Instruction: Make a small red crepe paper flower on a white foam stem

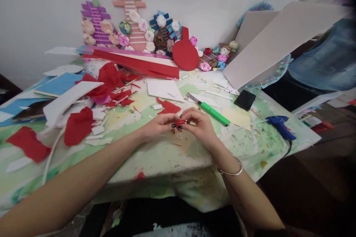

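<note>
Over the near middle of the table, my left hand [162,125] and my right hand [198,124] meet fingertip to fingertip. Between them they pinch a small piece of red paper [181,122], mostly covered by the fingers. Just beyond the fingers lies a torn scrap of red paper [168,106] with a small white block [157,107] beside it. To the right of my right hand rests a green utility knife [214,113], its blade pointing up and left.
A blue glue gun [280,126] lies near the right edge, beyond a black phone [245,100]. Crumpled red paper [79,126] and white offcuts cover the left side. A red paddle-shaped piece [185,53] and flower-decorated stick crafts [133,26] lean at the wall. Large white boards [278,40] stand right.
</note>
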The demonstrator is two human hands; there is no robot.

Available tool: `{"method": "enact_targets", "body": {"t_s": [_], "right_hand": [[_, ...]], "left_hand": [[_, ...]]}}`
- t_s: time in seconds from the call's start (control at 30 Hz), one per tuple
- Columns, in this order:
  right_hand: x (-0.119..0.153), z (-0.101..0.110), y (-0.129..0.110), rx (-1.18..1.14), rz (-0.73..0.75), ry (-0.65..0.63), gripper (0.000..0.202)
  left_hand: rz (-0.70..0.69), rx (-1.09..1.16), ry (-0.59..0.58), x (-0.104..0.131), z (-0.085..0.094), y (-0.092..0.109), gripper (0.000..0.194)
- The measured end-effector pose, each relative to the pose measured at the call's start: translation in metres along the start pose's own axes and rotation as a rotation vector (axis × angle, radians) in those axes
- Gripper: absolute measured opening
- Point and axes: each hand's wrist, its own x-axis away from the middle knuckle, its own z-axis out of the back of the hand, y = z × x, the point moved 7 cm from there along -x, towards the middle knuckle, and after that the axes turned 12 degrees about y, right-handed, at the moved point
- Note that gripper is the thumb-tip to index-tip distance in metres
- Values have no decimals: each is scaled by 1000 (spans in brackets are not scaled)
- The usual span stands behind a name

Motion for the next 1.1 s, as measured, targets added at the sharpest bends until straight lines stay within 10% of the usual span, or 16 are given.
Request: {"method": "enact_targets", "body": {"t_s": [0.37, 0.73, 1.1], "right_hand": [[-1, 5, -3, -11, -33, 62, 6], [2, 1, 25, 136, -162, 78, 3], [3, 1, 29, 114, -201, 63, 43]], "left_hand": [[-1, -81, 30, 1, 0, 2, 20], [-350, -599, 416, 4, 21, 25, 14], [-234, -502, 327, 1, 14, 20, 15]]}}
